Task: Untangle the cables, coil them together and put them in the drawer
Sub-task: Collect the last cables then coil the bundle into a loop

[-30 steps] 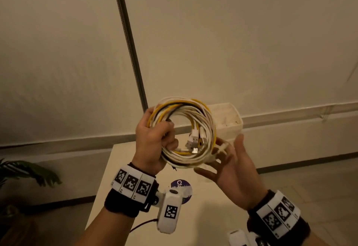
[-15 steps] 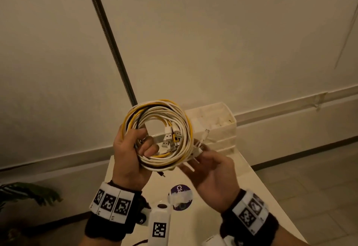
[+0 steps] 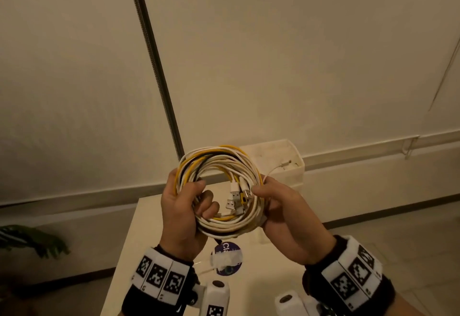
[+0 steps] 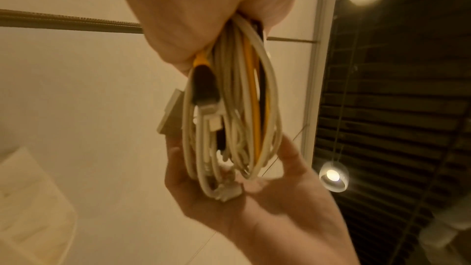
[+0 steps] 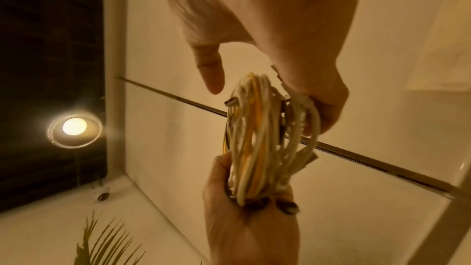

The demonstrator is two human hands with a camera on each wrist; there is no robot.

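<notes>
Gripping the coil of cables (image 3: 219, 191) from both sides, I hold it raised above the white table (image 3: 154, 228), in front of the white drawer unit (image 3: 286, 156) at the table's far end. My left hand (image 3: 181, 218) is wrapped tight round the coil's left side, fingers curled through its centre. My right hand (image 3: 286, 216) clasps the opposite side, thumb on the front strands and fingers curled behind. White, yellow and black strands lie wound together, their plugs (image 3: 236, 198) gathered inside the ring.
</notes>
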